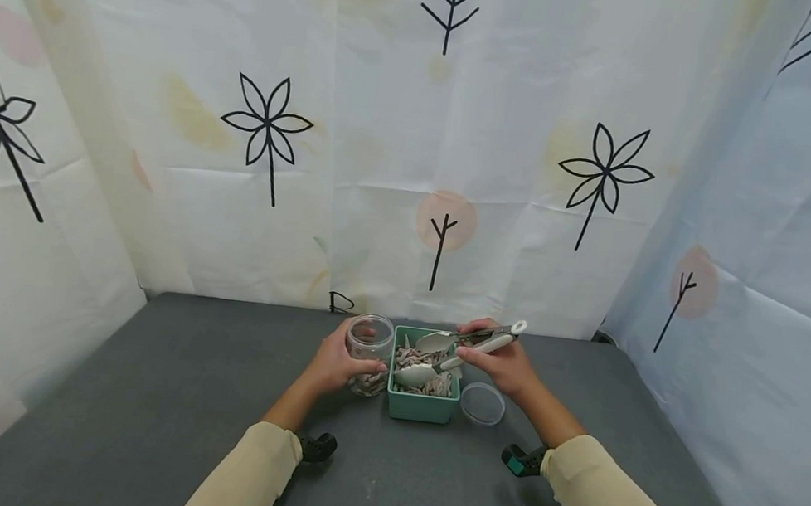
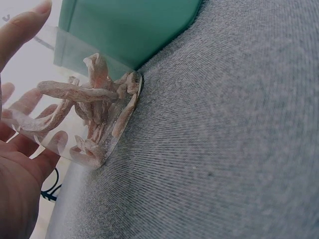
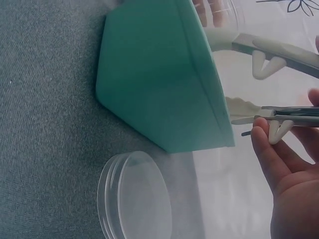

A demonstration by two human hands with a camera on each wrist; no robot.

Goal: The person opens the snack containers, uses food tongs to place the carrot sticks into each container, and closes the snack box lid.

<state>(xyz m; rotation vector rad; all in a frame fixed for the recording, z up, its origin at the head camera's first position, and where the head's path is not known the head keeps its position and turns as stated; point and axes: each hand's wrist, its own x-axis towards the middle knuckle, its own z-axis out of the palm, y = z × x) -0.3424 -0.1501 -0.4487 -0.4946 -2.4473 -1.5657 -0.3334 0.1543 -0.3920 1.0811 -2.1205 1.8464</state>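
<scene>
My left hand [image 1: 331, 364] grips a clear, open-topped jar [image 1: 371, 353], thumb on one side and fingers round the other. Several wrinkled, tan, white-dusted strips [image 2: 94, 94] lie at the jar's bottom, which stands on the table. Right beside it is a green rectangular container [image 1: 422, 408] holding many similar pale strips [image 1: 438, 384]. In my right hand [image 1: 505, 370] are metal tongs [image 1: 491, 344] with whitish grips and scoop-like tips. The tongs' arms are spread apart, their tips inside the container over the strips.
A round clear lid [image 1: 483, 404] lies just right of the container. The dark grey table [image 1: 207, 414] runs back to white patterned cloth [image 1: 387, 151] hanging behind and at both sides. A thin black loop [image 1: 341, 302] shows at the table's back edge.
</scene>
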